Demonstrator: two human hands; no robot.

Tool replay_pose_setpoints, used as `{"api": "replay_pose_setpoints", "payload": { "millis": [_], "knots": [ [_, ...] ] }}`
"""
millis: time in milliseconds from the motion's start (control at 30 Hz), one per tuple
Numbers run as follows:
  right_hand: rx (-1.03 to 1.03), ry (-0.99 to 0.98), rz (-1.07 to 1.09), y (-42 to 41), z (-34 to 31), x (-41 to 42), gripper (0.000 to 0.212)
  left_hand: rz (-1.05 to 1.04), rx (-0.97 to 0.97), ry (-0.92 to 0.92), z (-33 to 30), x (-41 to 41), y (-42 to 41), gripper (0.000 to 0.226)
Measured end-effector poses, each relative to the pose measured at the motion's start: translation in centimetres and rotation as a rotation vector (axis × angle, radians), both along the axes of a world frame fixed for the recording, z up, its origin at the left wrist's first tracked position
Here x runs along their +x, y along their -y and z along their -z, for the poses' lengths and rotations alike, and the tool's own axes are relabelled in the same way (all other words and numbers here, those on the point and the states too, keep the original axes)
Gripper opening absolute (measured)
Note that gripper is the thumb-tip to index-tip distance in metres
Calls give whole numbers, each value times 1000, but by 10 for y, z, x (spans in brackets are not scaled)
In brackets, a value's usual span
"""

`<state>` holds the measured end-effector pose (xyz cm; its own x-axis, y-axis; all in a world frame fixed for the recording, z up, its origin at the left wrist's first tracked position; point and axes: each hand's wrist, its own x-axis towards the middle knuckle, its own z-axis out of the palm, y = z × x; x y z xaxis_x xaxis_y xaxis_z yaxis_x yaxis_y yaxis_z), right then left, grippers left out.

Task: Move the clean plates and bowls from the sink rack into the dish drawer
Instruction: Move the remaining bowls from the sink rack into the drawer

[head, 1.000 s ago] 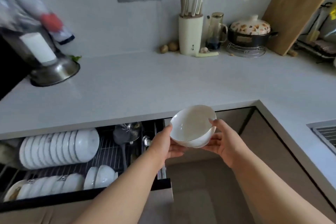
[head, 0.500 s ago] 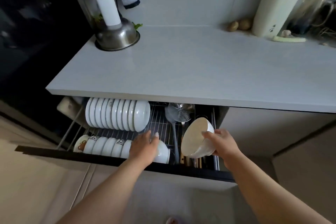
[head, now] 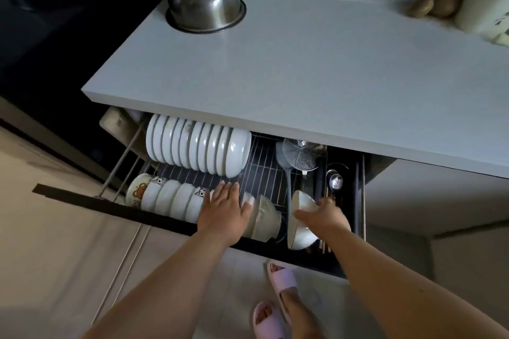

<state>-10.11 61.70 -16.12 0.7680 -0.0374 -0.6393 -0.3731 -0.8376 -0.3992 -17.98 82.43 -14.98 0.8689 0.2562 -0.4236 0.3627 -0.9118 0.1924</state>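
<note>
The dish drawer is pulled out under the grey counter. A back row of white plates stands on edge in its wire rack. A front row of white bowls lies on its side, some with cartoon prints. My left hand rests flat on the right end of that front row, against the last bowls. My right hand holds a white bowl on edge, low in the drawer just right of the front row, beside a grey ladle handle.
A wire skimmer, spoons and chopsticks fill the drawer's right compartment. On the counter stand a steel bowl at the back left and potatoes at the back right. My slippered feet are below the drawer front.
My head has tilted down toward the drawer. My right hand has lowered the bowl from above the drawer down to the end of the front row. My left hand stays on that row.
</note>
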Motion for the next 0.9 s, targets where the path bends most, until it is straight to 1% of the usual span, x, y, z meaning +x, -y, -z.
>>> {"api": "replay_pose_setpoints", "payload": {
  "millis": [200, 300, 400, 567, 700, 800, 900],
  "knots": [
    [-86, -47, -89, -25, 22, 2, 85, -11, -6, 71, 7, 5, -7, 65],
    [-113, -83, -107, -34, 30, 4, 80, -44, -47, 96, 6, 6, -7, 65],
    [-108, -103, -80, -39, 38, 6, 76, -66, -64, 104, 5, 6, -7, 65],
    [-97, -139, -103, -47, 48, 7, 68, -84, -93, 133, 3, 6, -7, 64],
    [-142, -162, -75, -57, 53, 7, 76, -93, -104, 161, 2, 6, -7, 62],
    [-128, -193, -89, -64, 56, 5, 77, -97, -110, 188, 2, 5, -8, 61],
    [-94, -237, -43, -66, 57, 6, 78, -101, -119, 198, 2, 4, -8, 60]
  ]
}}
